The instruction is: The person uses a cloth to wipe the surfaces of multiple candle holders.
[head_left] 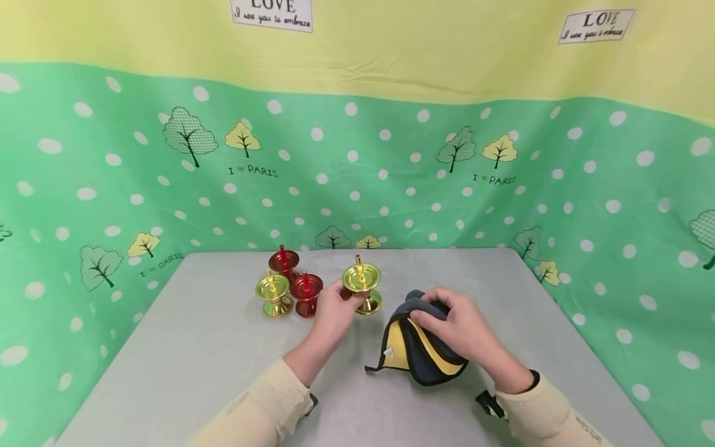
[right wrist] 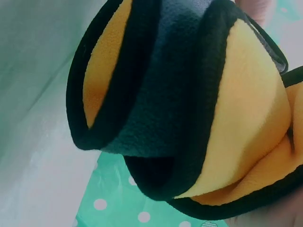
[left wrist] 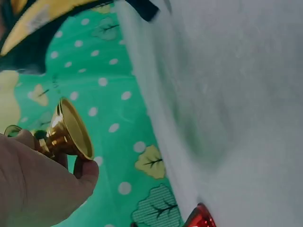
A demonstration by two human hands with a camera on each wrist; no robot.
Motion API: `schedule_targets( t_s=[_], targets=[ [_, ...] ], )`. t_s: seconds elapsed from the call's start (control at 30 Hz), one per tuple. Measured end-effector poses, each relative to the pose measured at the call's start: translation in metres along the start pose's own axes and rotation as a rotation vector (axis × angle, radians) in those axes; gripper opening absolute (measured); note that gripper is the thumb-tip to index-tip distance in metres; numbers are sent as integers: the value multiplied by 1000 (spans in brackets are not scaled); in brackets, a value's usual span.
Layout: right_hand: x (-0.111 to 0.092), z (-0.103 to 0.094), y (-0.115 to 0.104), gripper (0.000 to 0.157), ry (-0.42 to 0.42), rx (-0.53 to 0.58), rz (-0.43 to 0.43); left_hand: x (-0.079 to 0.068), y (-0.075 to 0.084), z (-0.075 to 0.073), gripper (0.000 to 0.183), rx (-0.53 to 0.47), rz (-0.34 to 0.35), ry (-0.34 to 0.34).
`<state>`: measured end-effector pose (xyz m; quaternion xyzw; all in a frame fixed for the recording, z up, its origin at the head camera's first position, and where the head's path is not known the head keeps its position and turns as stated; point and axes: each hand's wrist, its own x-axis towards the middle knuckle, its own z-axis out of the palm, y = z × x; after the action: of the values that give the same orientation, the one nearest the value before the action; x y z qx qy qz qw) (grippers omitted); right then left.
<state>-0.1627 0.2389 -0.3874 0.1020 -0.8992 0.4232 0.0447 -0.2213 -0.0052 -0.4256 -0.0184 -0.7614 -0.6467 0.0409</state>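
Observation:
In the head view my left hand (head_left: 337,310) grips a shiny gold candle holder (head_left: 363,279), a shallow dish with a central stem on a flared foot. The left wrist view shows the fingers round this gold candle holder (left wrist: 64,135), near its foot. Whether the foot touches the table is hard to tell. My right hand (head_left: 460,323) pinches a folded cloth (head_left: 427,347), dark grey and yellow with black edging and a small strap. Folds of the cloth (right wrist: 246,113) fill much of the right wrist view and hide most of that hand.
Left of my left hand stand a second gold candle holder (head_left: 275,295), a red candle holder (head_left: 306,293) and another red one (head_left: 283,264) behind. They are on a grey table (head_left: 195,347). A green dotted curtain (head_left: 357,186) rises behind and along both sides.

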Motion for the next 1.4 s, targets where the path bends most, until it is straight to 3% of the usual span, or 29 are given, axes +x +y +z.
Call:
schedule_targets(
  t_s=[0.23, 0.47, 0.7, 1.07, 1.4],
  targets=[
    [-2, -3, -1, 24, 18, 17, 26, 31, -13, 22, 33, 27, -71, 75],
    [-1, 0, 1, 23, -22, 40, 28, 62, -29, 40, 27, -11, -199, 225],
    [-1, 3, 4, 23, -37, 67, 43, 81, -44, 50, 40, -20, -215, 372],
    [-2, 7, 4, 23, -62, 53, 44, 101, -53, 53, 54, -40, -251, 363],
    [-4, 9, 5, 22, -77, 70, 24, 103, -55, 47, 55, 169, -242, 284]
  ],
)
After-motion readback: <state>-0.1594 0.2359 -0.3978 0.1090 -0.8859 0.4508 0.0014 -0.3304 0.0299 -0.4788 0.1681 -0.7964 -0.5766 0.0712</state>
